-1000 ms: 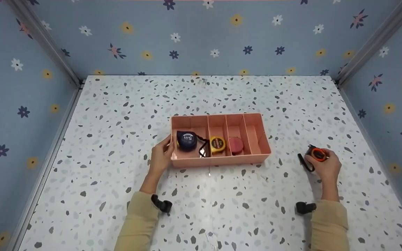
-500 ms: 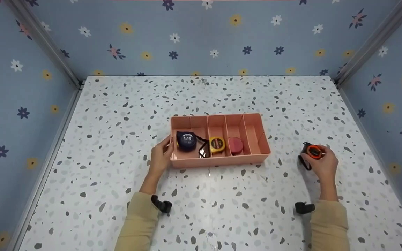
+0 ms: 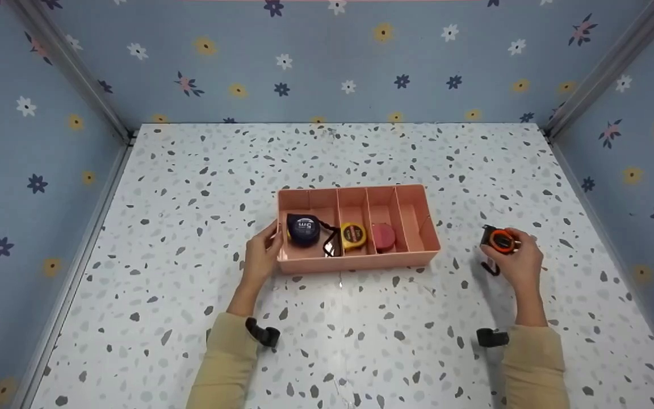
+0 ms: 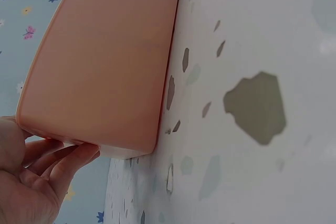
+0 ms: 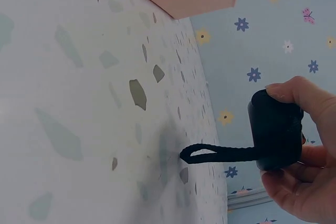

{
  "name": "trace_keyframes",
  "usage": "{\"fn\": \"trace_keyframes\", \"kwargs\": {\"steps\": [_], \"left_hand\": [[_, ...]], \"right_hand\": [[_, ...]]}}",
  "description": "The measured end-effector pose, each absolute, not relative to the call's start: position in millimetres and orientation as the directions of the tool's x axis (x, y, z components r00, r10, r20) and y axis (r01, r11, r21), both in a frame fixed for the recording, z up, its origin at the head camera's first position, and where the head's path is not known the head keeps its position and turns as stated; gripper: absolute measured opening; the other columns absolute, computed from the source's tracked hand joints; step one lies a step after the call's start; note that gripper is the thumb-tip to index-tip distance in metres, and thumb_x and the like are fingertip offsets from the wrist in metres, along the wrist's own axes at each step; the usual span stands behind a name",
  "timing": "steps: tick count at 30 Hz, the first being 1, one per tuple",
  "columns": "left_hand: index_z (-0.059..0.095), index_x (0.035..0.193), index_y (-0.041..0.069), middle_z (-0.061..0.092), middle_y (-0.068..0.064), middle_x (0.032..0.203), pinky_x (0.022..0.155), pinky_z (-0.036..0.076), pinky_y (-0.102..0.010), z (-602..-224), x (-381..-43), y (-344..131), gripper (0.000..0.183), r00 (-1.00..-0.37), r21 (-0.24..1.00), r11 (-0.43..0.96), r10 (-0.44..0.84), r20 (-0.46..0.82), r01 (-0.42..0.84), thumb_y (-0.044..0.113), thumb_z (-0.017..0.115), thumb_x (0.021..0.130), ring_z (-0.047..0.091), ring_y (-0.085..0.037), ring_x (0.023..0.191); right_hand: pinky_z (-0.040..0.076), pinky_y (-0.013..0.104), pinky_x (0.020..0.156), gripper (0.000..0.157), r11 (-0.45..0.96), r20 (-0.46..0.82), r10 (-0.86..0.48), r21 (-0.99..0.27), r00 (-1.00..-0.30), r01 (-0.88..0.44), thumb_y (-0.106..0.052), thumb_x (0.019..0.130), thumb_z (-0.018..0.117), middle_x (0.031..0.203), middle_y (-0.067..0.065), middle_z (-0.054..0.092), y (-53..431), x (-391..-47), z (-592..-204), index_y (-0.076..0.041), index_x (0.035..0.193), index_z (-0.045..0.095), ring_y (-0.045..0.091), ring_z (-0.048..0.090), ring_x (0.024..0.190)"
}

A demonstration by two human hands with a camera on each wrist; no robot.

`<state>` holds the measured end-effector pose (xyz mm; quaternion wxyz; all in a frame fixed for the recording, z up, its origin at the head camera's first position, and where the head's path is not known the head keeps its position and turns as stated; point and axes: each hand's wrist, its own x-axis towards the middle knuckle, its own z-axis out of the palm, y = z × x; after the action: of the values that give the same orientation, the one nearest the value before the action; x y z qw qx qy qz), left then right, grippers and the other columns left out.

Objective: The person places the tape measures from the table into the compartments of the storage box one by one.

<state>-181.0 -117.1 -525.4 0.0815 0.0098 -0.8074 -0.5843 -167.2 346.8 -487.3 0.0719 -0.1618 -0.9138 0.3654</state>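
Observation:
My left hand (image 3: 260, 253) grips the left end of a pink divided storage box (image 3: 361, 262); in the left wrist view its fingers (image 4: 71, 163) lie against the end wall and the thumb is at the rim. Off to the right of the box, my right hand (image 3: 521, 258) pinches a black-and-orange tape measure (image 3: 500, 241) above the table. Its black wrist strap (image 5: 220, 153) dangles free. Inside the box are a dark blue tape measure (image 3: 304, 231) with a cord, a yellow tape measure (image 3: 353, 236) and a round pink item (image 3: 384, 236), each in its own compartment.
The rightmost compartment (image 3: 416, 224) shows only its bare floor. Speckled white tabletop (image 3: 372, 329) surrounds the box. Flower-patterned panels (image 3: 327, 62) stand at the back and both sides, joined by grey metal posts (image 3: 605, 71).
My right hand has carried the black-and-orange tape measure leftward and slightly away from me, nearer the box. The left hand and the box have stayed put.

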Motion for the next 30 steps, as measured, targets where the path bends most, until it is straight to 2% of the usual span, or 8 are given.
{"fn": "trace_keyframes", "kwargs": {"steps": [3, 10, 20, 30], "left_hand": [[0.048, 0.123, -0.006, 0.052, -0.022, 0.118, 0.087, 0.046, -0.032, -526, -181, -117, 0.036, -0.986, 0.941, 0.327, -0.109, 0.123, 0.082, 0.005, 0.049, 0.089, 0.053, -0.029, 0.105], [0.048, 0.123, -0.006, 0.052, -0.023, 0.118, 0.086, 0.047, -0.031, -526, -182, -117, 0.036, -0.986, 0.941, 0.326, -0.102, 0.134, 0.095, 0.005, 0.049, 0.089, 0.054, -0.03, 0.104], [0.046, 0.125, -0.004, 0.051, -0.021, 0.12, 0.088, 0.046, -0.031, -525, -181, -118, 0.037, -0.989, 0.939, 0.335, -0.094, 0.11, 0.073, 0.009, 0.047, 0.091, 0.052, -0.028, 0.107], [0.047, 0.124, -0.006, 0.052, -0.022, 0.118, 0.087, 0.046, -0.033, -526, -180, -118, 0.036, -0.986, 0.94, 0.329, -0.098, 0.134, 0.095, 0.006, 0.048, 0.09, 0.053, -0.029, 0.106]], "right_hand": [[0.045, 0.031, 0.07, 0.066, 0.692, 0.025, 0.325, -0.688, -0.946, 0.219, -0.027, 0.073, 0.072, 0.115, 0.02, 0.048, 343, -168, -485, 0.0, 0.126, 0.044, 0.03, 0.045, 0.1], [0.045, 0.038, 0.078, 0.065, 0.688, 0.034, 0.288, -0.702, -0.957, 0.182, -0.022, 0.073, 0.072, 0.116, 0.021, 0.047, 333, -169, -481, 0.002, 0.126, 0.043, 0.032, 0.044, 0.102], [0.044, 0.035, 0.071, 0.062, 0.719, 0.066, 0.236, -0.683, -0.969, 0.128, -0.019, 0.074, 0.071, 0.114, 0.021, 0.048, 320, -169, -475, 0.001, 0.126, 0.044, 0.031, 0.046, 0.097], [0.044, 0.037, 0.073, 0.06, 0.717, 0.148, 0.19, -0.697, -0.971, 0.034, -0.012, 0.071, 0.074, 0.112, 0.022, 0.05, 306, -170, -472, 0.003, 0.122, 0.047, 0.031, 0.048, 0.096]]}}
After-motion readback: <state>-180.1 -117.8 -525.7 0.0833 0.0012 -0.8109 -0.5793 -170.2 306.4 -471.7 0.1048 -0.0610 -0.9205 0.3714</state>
